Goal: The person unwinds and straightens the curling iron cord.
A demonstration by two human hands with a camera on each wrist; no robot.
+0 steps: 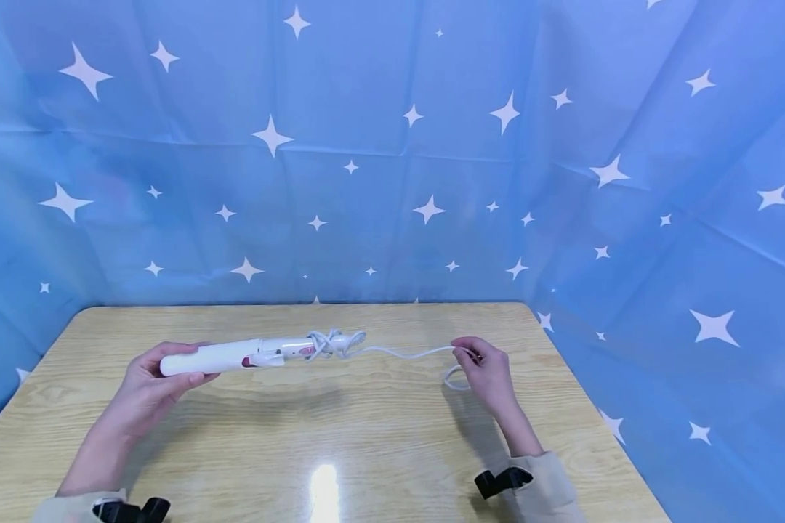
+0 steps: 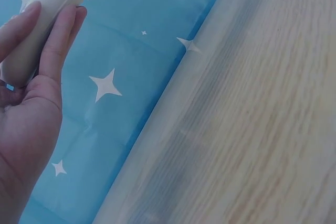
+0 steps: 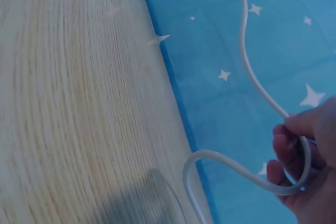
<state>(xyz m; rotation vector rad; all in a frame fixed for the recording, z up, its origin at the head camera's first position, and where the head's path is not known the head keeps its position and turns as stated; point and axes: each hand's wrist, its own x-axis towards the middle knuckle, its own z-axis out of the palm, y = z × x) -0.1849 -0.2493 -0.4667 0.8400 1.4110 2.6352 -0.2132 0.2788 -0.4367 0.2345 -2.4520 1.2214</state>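
Observation:
My left hand [image 1: 145, 392] grips the thick white end of what looks like a curling iron [image 1: 219, 357], thumb on one side and fingers on the other. The iron is held level over the table, with a small lever and pink parts near its middle. A white cord [image 1: 402, 355] is wound in loose loops round its far end, then runs to the right. My right hand [image 1: 488, 369] pinches that cord between thumb and fingertips. In the right wrist view the cord [image 3: 244, 40] bends through the fingers and a loop hangs below them.
A light wood-grain table [image 1: 288, 443] lies under both hands, with a bright glare near its front. Blue cloth [image 1: 353, 94] with white stars hangs behind the table and along its sides. Dark straps with cameras [image 1: 504, 481] sit on both wrists.

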